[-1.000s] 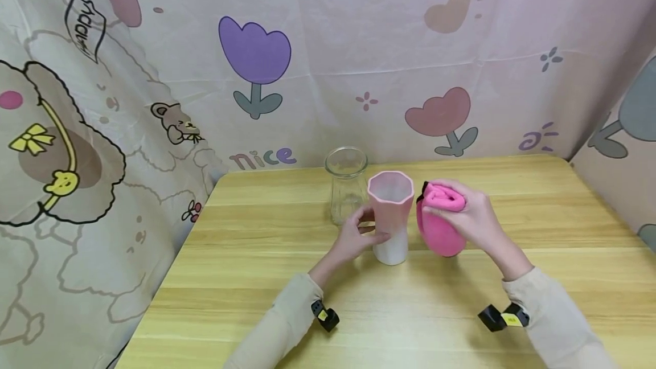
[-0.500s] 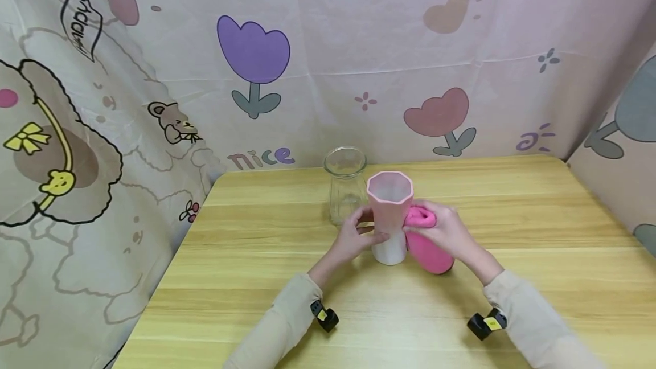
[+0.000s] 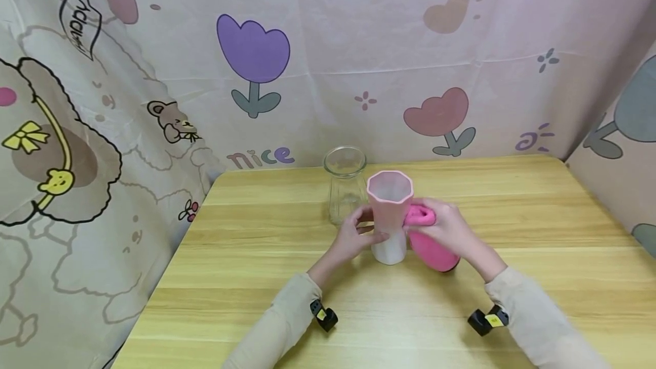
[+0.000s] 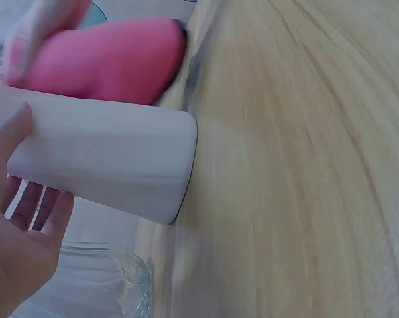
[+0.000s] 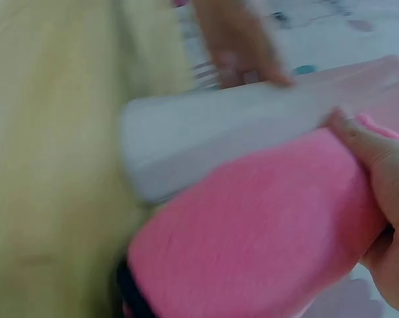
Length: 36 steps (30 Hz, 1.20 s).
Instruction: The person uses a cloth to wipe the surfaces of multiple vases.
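Observation:
A tall faceted vase [image 3: 390, 215], pink at the top and fading to white, stands upright on the table. My left hand [image 3: 355, 237] grips its left side, thumb in front and fingers behind. On the other side, my right hand [image 3: 447, 225] holds a folded bright pink cloth [image 3: 433, 249] with a dark edge, pressed against or very near the vase's right side. In the right wrist view the cloth [image 5: 252, 232] covers part of the vase [image 5: 206, 132]. Contact between them cannot be made out for certain.
A clear glass vase [image 3: 345, 187] stands just behind and left of my left hand. The wooden table [image 3: 246, 278] runs back to a printed fabric backdrop [image 3: 328, 61]. Small black wrist cameras [image 3: 324, 316] sit on both sleeves.
My right hand has moved left with the pink cloth, from a gap beside the vase to its right side. Over the last half second the cloth's lower end shifted slightly right. My left hand stays put.

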Motion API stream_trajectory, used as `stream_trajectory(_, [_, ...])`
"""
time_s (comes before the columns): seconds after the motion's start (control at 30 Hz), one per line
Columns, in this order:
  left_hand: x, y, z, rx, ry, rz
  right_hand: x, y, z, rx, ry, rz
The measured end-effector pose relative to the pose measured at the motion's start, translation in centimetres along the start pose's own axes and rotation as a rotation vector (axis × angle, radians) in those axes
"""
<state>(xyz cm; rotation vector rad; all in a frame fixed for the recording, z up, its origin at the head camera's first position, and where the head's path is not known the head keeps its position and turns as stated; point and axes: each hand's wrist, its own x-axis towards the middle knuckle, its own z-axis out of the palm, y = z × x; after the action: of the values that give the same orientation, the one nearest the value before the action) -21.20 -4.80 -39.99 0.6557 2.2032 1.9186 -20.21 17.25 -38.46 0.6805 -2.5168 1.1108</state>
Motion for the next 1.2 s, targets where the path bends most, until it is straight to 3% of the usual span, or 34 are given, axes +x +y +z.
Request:
stream_trajectory(0.13, [0.0, -0.1, 0.0, -0.003, 0.000, 0.000, -0.5, 1.1, 0.8, -0.058, -0.114, -0.007])
stream_trajectory(0.37, [0.0, 0.0, 0.1, 0.002, -0.010, -0.006, -0.5, 0.4, 0.0, 0.013, -0.065, 0.047])
stream_trajectory(0.5, [0.0, 0.1, 0.1, 0.014, -0.012, -0.001, -0.5, 0.6, 0.5, 0.023, -0.106, 0.052])
stream_trajectory(0.8, [-0.1, 0.1, 0.1, 0.003, -0.001, -0.012, -1.5, 2.2, 2.5, -0.139, -0.286, 0.054])
stream_trajectory(0.9, [0.0, 0.1, 0.0, 0.007, -0.003, -0.011, -1.6, 2.3, 2.5, -0.143, -0.313, 0.060])
stream_trajectory(1.07, [0.0, -0.1, 0.0, -0.003, -0.002, -0.004, -0.9, 1.3, 0.7, -0.044, -0.240, 0.087])
stream_trajectory(1.2, [0.0, -0.1, 0.0, -0.017, -0.003, 0.010, 0.1, -0.7, -1.9, 0.016, -0.089, 0.097])
